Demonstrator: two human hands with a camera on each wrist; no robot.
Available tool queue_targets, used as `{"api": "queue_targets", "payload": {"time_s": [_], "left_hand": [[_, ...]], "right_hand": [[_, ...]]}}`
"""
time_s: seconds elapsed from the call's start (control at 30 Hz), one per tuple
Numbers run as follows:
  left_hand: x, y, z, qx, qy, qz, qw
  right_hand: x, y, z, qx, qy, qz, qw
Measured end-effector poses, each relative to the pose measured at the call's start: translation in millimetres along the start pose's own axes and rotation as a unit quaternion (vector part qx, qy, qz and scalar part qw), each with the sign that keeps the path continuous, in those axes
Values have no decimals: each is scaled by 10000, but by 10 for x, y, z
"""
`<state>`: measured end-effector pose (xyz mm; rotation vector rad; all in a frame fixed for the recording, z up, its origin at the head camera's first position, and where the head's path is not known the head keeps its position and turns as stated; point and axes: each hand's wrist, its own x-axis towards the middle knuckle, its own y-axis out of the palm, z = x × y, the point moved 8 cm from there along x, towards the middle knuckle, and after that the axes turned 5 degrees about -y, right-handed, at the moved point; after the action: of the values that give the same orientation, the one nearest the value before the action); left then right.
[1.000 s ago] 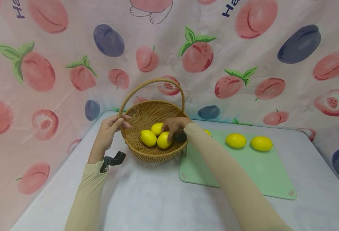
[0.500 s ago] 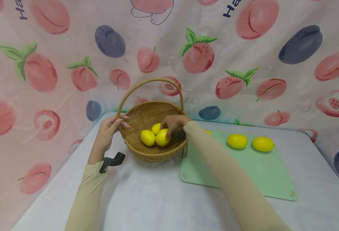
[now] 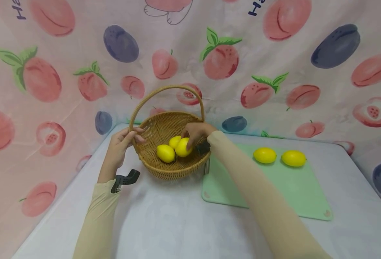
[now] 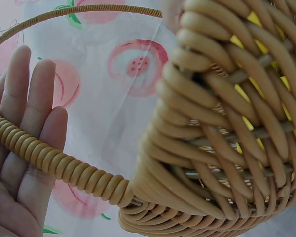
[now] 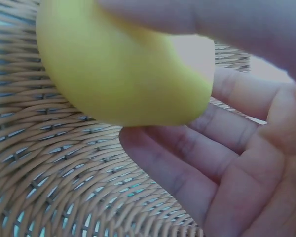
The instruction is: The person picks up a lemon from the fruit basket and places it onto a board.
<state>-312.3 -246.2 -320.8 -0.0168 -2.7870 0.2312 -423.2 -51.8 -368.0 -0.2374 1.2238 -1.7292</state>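
Observation:
A brown wicker basket (image 3: pixel 164 175) with a tall arched handle (image 3: pixel 166 87) leans with its mouth toward me. My left hand (image 3: pixel 118 148) holds the handle near its base on the left; in the left wrist view the handle (image 4: pixel 64 163) crosses the inner side of the fingers. Inside the basket, my right hand (image 3: pixel 196 133) grips a yellow lemon (image 3: pixel 182 148) between thumb and fingertips. Another lemon (image 3: pixel 166 154) lies to its left, and one more lemon (image 3: pixel 174 141) is partly hidden behind it. In the right wrist view the gripped lemon (image 5: pixel 123 74) is close up against the woven wall.
Right of the basket lies a pale green cutting board (image 3: pixel 291 190), partly under my right sleeve (image 3: pixel 258 183). Two lemons, one (image 3: pixel 264 155) beside the other (image 3: pixel 293 158), rest near its far edge. A fruit-printed cloth (image 3: pixel 184 43) hangs close behind the basket.
My right hand has raised the gripped lemon slightly within the basket. Part of a lemon seen earlier beside the right sleeve is now hidden. My left hand stays on the handle.

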Motion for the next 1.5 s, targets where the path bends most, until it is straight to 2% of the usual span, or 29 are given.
{"api": "queue_targets", "payload": {"time_s": [0.23,0.5,0.73,0.97,1.23,1.5], "left_hand": [[-1,-18,14,64,-30,-36,10000],[13,-14,28,-47,46,-8,10000],[22,-8,30,-122,60,18,9999],[17,-4,33,-94,48,20,9999],[-1,-6,26,-95,37,37,9999],[-12,-5,22,-157,21,17,9999]], "right_hand": [[-53,-100,83,142,-111,-386,9991],[-159,-187,217,42,-512,-746,9959],[-317,-285,329,279,-985,-1305,9861],[-496,-336,396,288,-1230,-1735,9767],[-716,-385,377,354,-1294,-2303,9638],[-1007,-405,304,509,-1270,-2526,9579]]}}
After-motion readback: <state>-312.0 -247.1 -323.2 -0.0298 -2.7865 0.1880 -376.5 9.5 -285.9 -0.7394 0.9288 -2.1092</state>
